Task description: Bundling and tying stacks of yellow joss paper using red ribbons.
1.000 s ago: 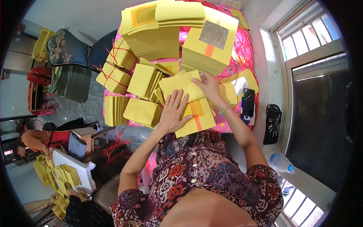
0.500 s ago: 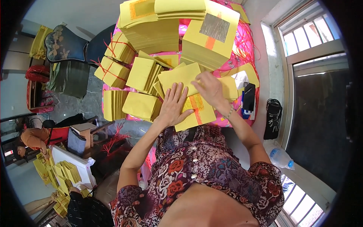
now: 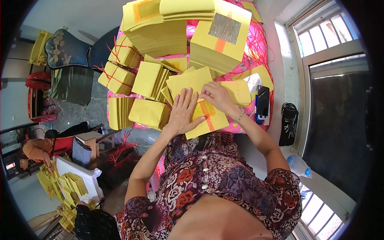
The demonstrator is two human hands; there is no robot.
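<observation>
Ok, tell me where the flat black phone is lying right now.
In the head view the flat black phone lies on the table's right edge, right of the right hand, beside a yellow paper stack.

Both forearms reach forward from the lower edge, bare below patterned short sleeves. The left hand (image 3: 183,113) lies flat, palm down, fingers spread and extended. The right hand (image 3: 216,97) is curled, fingertips pinching downward, a bracelet at the wrist.

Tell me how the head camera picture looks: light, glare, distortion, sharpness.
Head view: bright daylight from the windows at right, with the panes washed out; a black round fisheye border, and the window frames bend toward the rim; the left hand and right hand on the yellow paper sheet look sharp; the silver foil square on the tall stack shines dully; the co-workers at lower left are small and squeezed.
</observation>
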